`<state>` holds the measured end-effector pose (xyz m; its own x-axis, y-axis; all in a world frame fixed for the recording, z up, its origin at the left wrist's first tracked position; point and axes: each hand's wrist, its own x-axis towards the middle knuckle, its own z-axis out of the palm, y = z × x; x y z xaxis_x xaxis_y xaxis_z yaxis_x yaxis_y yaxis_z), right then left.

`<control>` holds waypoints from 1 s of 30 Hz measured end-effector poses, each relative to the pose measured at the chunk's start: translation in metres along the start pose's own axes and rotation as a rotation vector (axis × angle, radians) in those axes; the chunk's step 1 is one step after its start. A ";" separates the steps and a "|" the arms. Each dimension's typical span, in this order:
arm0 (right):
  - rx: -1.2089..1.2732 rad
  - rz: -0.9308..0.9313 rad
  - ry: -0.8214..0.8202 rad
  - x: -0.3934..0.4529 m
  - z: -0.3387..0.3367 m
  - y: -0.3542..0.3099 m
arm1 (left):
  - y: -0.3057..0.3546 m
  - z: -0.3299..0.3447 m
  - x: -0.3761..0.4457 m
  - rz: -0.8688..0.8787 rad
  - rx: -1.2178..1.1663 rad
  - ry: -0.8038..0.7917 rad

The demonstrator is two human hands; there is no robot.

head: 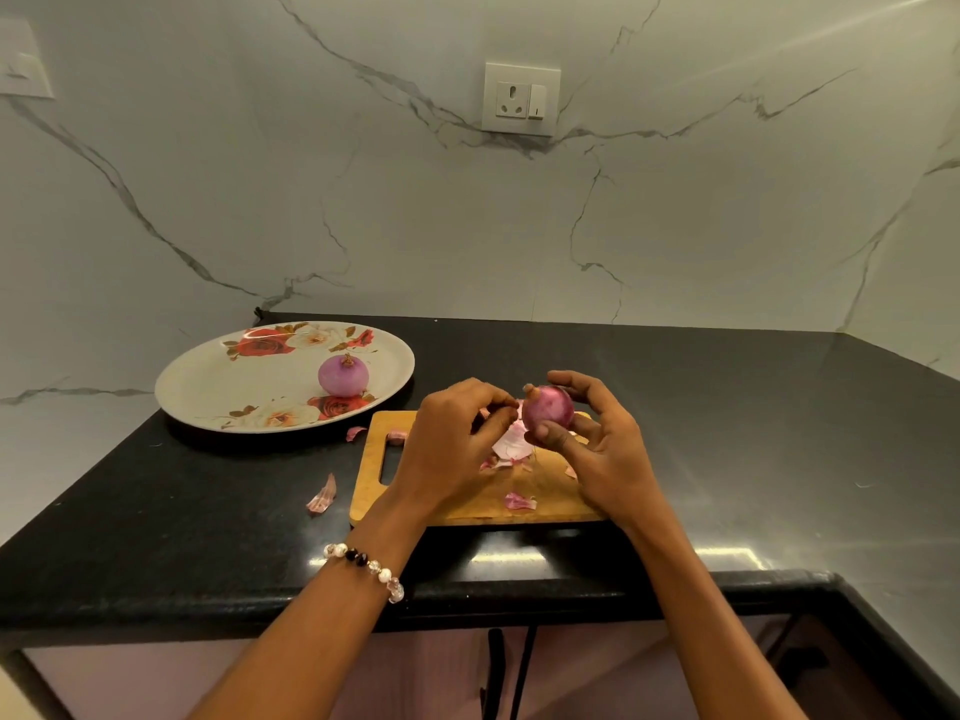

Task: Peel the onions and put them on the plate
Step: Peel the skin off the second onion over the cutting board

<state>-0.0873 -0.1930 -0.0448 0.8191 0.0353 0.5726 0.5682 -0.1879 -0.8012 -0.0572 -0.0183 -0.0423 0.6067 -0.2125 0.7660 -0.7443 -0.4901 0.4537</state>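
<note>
The right hand cups the onion at centre frame, thumb under it and fingers curled over the far side, just above the cutting board. The left hand pinches at a strip of skin hanging from the bulb. The skin looks papery and likely to tear, the flesh firm and slick, so gripping the round body seems safest. Both forearms rise from the lower edge. A peeled onion sits on the plate, centre left.

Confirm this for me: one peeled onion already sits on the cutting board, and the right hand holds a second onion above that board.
Wrong place: the head view shows the peeled onion sitting on the floral plate, not on the cutting board. The rest stands: the right hand holds a second onion above that board.
</note>
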 end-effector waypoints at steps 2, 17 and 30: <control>0.061 0.026 0.003 0.000 0.000 -0.002 | -0.001 0.000 0.000 0.006 -0.011 -0.022; 0.148 0.086 -0.072 0.000 0.000 -0.001 | 0.006 -0.005 0.003 0.010 -0.108 0.112; -0.192 -0.134 0.053 0.001 0.000 0.007 | 0.007 0.000 0.003 -0.167 -0.174 0.031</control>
<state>-0.0830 -0.1942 -0.0496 0.7289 0.0220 0.6843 0.6423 -0.3680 -0.6723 -0.0603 -0.0225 -0.0369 0.7188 -0.1133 0.6859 -0.6726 -0.3627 0.6450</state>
